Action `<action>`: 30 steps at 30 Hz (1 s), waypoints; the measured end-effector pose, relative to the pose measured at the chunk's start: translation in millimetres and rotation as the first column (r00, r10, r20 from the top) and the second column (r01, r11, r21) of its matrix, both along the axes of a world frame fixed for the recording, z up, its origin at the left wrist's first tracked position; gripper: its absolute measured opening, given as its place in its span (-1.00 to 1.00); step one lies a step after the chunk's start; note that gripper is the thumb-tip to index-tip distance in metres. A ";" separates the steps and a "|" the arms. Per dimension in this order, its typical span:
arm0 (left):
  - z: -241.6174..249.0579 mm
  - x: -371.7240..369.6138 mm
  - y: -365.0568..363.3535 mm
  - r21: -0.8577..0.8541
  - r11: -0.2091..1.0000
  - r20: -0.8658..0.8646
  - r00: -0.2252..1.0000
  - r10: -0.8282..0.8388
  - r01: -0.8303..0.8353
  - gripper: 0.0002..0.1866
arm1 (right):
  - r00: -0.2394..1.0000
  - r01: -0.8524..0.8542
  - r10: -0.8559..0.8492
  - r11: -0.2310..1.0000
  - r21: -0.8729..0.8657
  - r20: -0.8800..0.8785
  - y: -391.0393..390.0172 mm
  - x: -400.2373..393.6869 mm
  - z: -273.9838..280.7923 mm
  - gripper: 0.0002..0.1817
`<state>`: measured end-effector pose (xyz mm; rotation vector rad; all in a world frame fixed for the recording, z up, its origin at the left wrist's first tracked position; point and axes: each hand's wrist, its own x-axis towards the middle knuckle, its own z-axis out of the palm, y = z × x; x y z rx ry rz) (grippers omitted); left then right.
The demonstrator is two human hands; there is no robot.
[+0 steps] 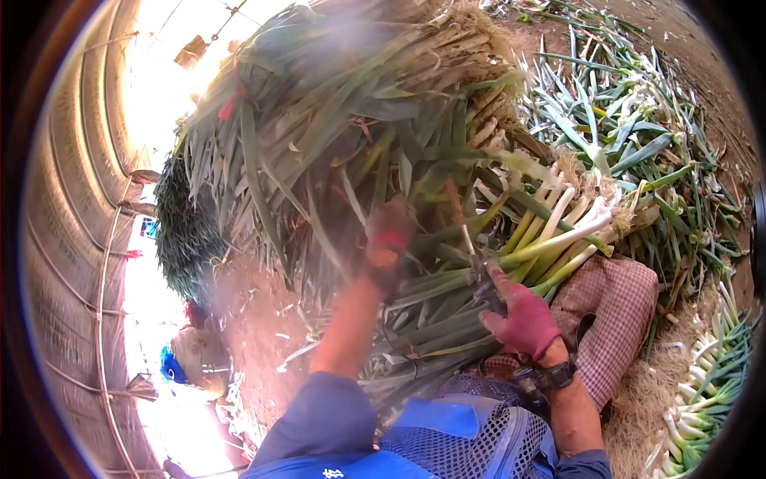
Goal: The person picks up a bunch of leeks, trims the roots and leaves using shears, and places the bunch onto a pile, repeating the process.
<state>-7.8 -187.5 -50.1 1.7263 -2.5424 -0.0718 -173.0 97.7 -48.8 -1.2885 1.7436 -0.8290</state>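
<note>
Cannot tell the hold of the blurred left hand [390, 225] amid scallion leaves [299, 140]; grips one slim blade [467, 239], hazy-tipped, with the right hand [527, 316].

Strong light comes from the left, overexposed to white; haze veils the middle, the left hand [391, 224] is blurred, edges are dark and curved.

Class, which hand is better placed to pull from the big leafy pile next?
Probably the left hand: it is nearer the pile, while the right hand is beside the white stalks.
</note>
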 end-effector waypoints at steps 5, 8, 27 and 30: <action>14.1 19.5 31.3 0.074 0.997 -0.012 1.000 -0.011 0.012 -0.48 | 0.997 0.060 -0.060 0.998 -0.005 0.044 2.4 -11.8 -2.0 -0.07; -1.4 62.5 7.1 -0.287 0.957 -0.214 0.970 -0.110 0.045 -0.48 | 0.993 0.076 -0.077 0.997 0.017 0.092 -0.8 -12.0 -3.5 -0.08; 18.0 -8.1 -68.3 0.347 0.938 -0.129 0.990 0.065 -0.017 -0.47 | 0.986 0.117 -0.093 0.978 -0.172 0.141 -11.8 -2.6 -3.1 -0.12; 3.4 19.4 -39.3 0.336 0.941 -0.151 0.989 0.007 0.044 -0.48 | 0.989 0.028 -0.009 0.991 -0.127 0.146 -16.2 -0.4 10.8 -0.12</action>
